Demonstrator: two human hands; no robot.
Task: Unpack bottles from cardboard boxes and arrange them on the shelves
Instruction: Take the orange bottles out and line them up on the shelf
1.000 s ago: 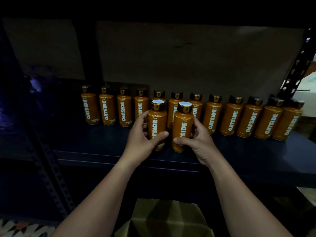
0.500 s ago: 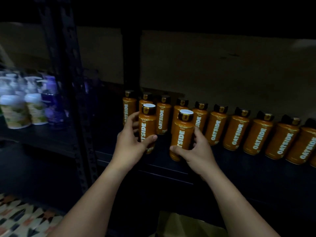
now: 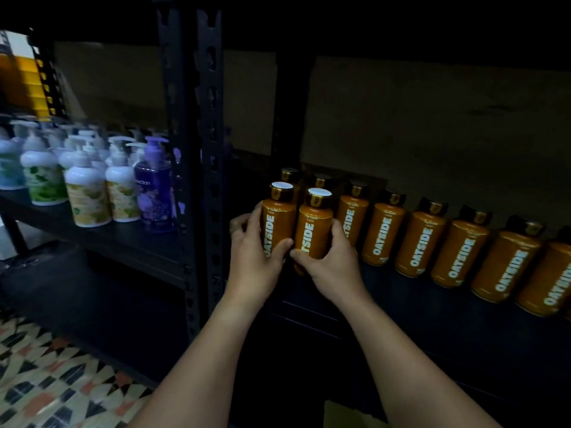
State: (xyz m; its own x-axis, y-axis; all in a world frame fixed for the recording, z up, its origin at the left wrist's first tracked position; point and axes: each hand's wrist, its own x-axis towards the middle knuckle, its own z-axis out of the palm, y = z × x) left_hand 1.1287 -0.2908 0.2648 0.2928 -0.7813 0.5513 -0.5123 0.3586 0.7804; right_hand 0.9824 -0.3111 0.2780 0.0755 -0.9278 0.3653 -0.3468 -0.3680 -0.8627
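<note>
Two bottles at the shelf's left end, in front of the far row.
Left hand (image 3: 251,257) grips left bottle (image 3: 276,220), right hand (image 3: 332,261) grips right bottle (image 3: 313,230); held upright, touching, apparently to start a near row on the shelf (image 3: 432,307).

The bases of the two held bottles (image 3: 312,230) are hidden by the hands (image 3: 332,267); the row's last bottle (image 3: 553,282) is cut off at the shelf's (image 3: 417,291) right end.

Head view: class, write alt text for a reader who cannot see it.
Two hands, the left hand and right hand, each grip an orange Oatside bottle at the left end of a row of matching bottles on a dark shelf. Pump bottles fill the neighbouring shelf.
</note>
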